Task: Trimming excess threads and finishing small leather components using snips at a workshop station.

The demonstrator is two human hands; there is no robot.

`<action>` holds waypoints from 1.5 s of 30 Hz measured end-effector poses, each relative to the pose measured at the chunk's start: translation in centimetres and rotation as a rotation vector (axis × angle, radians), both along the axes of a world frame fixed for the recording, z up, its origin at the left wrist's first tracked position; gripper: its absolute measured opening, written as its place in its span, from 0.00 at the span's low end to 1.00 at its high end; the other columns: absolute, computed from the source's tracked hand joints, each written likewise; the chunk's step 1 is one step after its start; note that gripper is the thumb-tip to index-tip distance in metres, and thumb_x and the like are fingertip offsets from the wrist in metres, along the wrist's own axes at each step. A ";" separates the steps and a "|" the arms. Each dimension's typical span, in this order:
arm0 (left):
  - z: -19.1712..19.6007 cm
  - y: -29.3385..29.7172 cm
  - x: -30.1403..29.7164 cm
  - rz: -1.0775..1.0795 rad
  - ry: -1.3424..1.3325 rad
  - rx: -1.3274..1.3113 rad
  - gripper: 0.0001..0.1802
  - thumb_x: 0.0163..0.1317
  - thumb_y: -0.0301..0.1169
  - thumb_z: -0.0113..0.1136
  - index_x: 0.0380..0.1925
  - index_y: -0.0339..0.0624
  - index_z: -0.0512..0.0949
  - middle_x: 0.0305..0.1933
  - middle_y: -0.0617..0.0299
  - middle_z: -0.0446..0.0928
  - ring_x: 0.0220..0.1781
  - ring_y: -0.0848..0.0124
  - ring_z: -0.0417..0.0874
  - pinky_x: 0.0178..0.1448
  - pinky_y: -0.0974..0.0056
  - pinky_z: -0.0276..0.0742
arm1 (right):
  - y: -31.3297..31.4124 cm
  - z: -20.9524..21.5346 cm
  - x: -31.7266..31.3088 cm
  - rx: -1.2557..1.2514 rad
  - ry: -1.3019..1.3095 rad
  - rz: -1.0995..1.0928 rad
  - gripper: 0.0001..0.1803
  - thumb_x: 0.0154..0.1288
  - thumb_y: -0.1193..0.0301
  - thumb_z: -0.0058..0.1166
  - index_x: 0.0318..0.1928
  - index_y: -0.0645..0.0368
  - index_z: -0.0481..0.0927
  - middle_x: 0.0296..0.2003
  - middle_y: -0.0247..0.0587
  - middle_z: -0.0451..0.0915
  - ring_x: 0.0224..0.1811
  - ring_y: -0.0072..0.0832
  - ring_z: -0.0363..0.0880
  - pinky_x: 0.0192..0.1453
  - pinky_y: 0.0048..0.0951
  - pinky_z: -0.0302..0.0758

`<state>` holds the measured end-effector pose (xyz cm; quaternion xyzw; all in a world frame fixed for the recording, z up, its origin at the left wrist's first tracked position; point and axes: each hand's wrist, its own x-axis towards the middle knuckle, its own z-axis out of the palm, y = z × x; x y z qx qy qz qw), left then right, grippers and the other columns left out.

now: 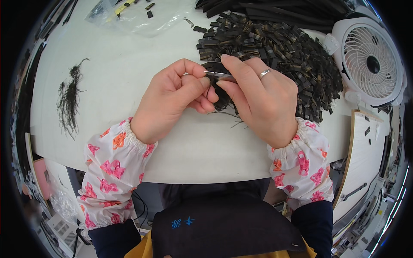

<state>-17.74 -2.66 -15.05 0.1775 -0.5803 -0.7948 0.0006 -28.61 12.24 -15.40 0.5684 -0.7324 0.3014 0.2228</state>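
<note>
Over the near edge of the white table [129, 86], the left hand [172, 99] and right hand [258, 99] pinch one small dark flat strip [219, 76] together (ring on the right). Beyond lie a heap of dark strips [275, 47] and a white fan [370, 62].

A small workshop for hand assembly: a white bench [129, 77] carries a big heap of dark small parts [275, 47], thread scraps [69, 99], a plastic bag [142, 17] and a fan [370, 60].
</note>
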 end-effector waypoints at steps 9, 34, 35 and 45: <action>0.1 -0.2 0.1 -0.031 -0.003 -0.022 0.05 0.66 0.28 0.48 0.38 0.40 0.67 0.28 0.62 0.76 0.24 0.79 0.77 0.32 0.75 0.75 | 0.2 0.3 0.4 0.018 -0.035 -0.020 0.18 0.47 0.76 0.63 0.42 0.59 0.77 0.25 0.37 0.76 0.19 0.30 0.74 0.22 0.25 0.71; -0.2 -0.1 0.4 -0.057 0.015 -0.166 0.07 0.64 0.29 0.49 0.37 0.35 0.72 0.27 0.63 0.76 0.24 0.80 0.75 0.31 0.76 0.73 | 0.1 0.1 -0.1 -0.077 -0.593 0.042 0.19 0.51 0.62 0.65 0.39 0.58 0.75 0.26 0.38 0.78 0.22 0.30 0.78 0.25 0.25 0.73; -0.2 -0.1 0.3 -0.060 0.019 -0.165 0.07 0.64 0.29 0.49 0.37 0.35 0.72 0.27 0.63 0.76 0.24 0.80 0.75 0.31 0.76 0.73 | 0.2 0.0 -0.4 -0.077 -0.589 0.040 0.19 0.51 0.62 0.65 0.39 0.58 0.75 0.26 0.38 0.78 0.22 0.30 0.78 0.25 0.25 0.73; 0.1 0.0 0.1 0.009 -0.012 -0.095 0.06 0.64 0.28 0.49 0.35 0.37 0.72 0.26 0.63 0.76 0.22 0.81 0.74 0.30 0.76 0.72 | 0.1 -0.1 -0.3 -0.007 -0.070 0.048 0.20 0.45 0.75 0.65 0.43 0.59 0.79 0.23 0.36 0.75 0.19 0.28 0.74 0.21 0.25 0.69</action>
